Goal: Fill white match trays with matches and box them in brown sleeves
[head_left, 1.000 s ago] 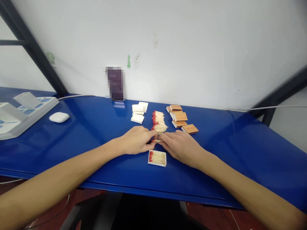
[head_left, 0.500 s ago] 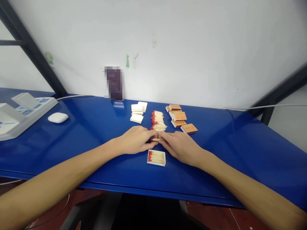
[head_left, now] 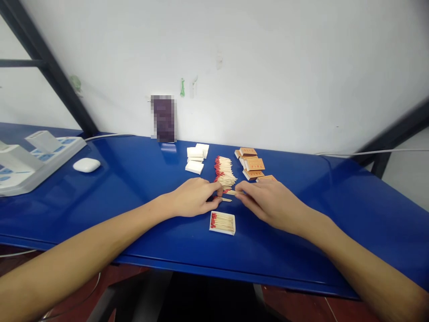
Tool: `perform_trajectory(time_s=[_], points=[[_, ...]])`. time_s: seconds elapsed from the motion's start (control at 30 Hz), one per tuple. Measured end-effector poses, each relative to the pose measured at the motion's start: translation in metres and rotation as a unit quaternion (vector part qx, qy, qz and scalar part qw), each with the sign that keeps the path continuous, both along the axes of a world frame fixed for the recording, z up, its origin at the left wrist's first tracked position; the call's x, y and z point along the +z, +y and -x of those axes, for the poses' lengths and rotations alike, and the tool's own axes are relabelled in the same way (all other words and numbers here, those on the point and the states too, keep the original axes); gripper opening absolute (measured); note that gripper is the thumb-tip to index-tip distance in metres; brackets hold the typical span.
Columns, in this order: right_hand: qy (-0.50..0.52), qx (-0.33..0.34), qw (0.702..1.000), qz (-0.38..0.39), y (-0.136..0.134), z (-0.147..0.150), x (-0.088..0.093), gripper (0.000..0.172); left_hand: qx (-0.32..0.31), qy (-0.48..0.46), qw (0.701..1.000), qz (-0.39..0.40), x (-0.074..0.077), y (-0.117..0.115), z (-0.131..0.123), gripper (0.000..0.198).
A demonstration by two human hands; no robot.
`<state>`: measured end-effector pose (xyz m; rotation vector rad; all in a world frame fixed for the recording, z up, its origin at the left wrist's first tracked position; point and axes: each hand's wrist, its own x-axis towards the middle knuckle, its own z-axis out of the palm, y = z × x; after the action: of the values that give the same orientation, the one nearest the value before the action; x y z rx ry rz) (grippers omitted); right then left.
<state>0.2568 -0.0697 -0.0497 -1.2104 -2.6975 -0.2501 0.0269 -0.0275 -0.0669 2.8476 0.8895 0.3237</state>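
Observation:
Red-tipped matches (head_left: 224,172) lie in a long pile on the blue desk. Just in front of the pile, my right hand (head_left: 268,199) pinches a few matches (head_left: 231,192) by their plain ends, red heads pointing left. My left hand (head_left: 196,197) is closed at the fingertips around the head end of a small bunch of matches (head_left: 227,200), whose plain ends stick out to the right. Nearer to me lies a white matchbox tray (head_left: 222,231) with a layer of matches in it, heads to the left.
Several orange matchbox sleeves (head_left: 254,164) are heaped right of the pile. White trays (head_left: 195,167) are stacked at its left. Further left are a white rounded case (head_left: 86,165) and a power strip (head_left: 65,147) with plugs. A blurred dark purple item (head_left: 165,120) leans on the wall.
My hands have moved apart, the right one going rightward with matches in its pinch. A small bunch stays at my left fingertips. The view has shifted slightly.

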Motion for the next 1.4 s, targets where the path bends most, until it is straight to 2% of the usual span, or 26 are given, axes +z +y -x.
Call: perform_trajectory(time_s=[0.13, 0.27, 0.4, 1.03, 1.4], points=[[0.058, 0.053, 0.995, 0.060, -0.009, 0.001, 0.010, 0.029, -0.006, -0.005, 1.000, 0.011, 0.001, 0.001, 0.001, 0.008], [0.070, 0.122, 0.983, 0.118, -0.018, 0.019, 0.000, 0.024, -0.010, -0.009, 1.000, 0.028, 0.001, 0.001, 0.002, 0.008], [0.053, 0.111, 0.985, 0.123, -0.021, 0.030, -0.009, 0.028, -0.009, -0.006, 1.000, 0.027, 0.001, 0.001, 0.002, 0.009], [0.073, 0.115, 0.981, 0.139, -0.023, 0.028, -0.008, 0.016, -0.007, 0.000, 1.000, 0.026, 0.002, 0.001, 0.001, 0.012], [0.102, 0.147, 0.978, 0.108, -0.023, 0.026, -0.009, 0.021, -0.007, 0.000, 1.000, 0.024, 0.002, 0.001, 0.001, 0.011]])
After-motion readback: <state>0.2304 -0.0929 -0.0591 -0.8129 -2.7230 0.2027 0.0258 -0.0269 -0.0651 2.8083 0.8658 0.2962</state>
